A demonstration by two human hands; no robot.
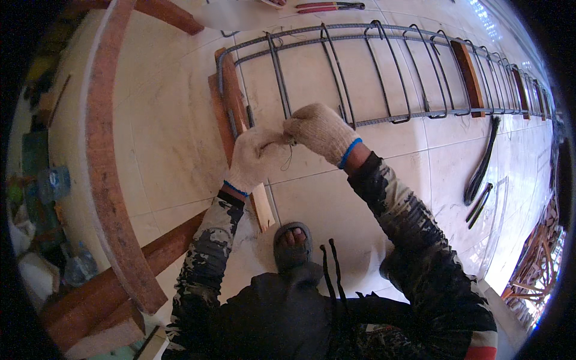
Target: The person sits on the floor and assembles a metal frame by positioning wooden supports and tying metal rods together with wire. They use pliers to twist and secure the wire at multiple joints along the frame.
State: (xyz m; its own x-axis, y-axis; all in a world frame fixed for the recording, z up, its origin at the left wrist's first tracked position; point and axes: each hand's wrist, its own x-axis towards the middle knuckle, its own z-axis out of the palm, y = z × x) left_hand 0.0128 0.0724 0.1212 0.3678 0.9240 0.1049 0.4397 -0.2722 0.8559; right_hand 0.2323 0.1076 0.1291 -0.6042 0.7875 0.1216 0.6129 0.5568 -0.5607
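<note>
Both my hands wear off-white knitted gloves with blue cuffs and meet at the near long bar of a steel rebar cage (384, 122). My left hand (253, 157) is closed, its fingertips pinched together beside the right one's. Bent over the bar next to a stirrup (278, 75), my right hand (319, 131) is closed too. A thin tie wire (290, 157) comes out between the fingers of both hands and hangs in a small loop. The gloves hide the exact spot where wire and bar meet.
Wooden blocks (470, 78) prop the cage off the tiled floor. A long wooden frame (102, 150) stands at left. On the right lie a bundle of dark wire (483, 162) and pliers (480, 206); red-handled cutters (330, 7) lie beyond the cage. My sandalled foot (292, 245) is below.
</note>
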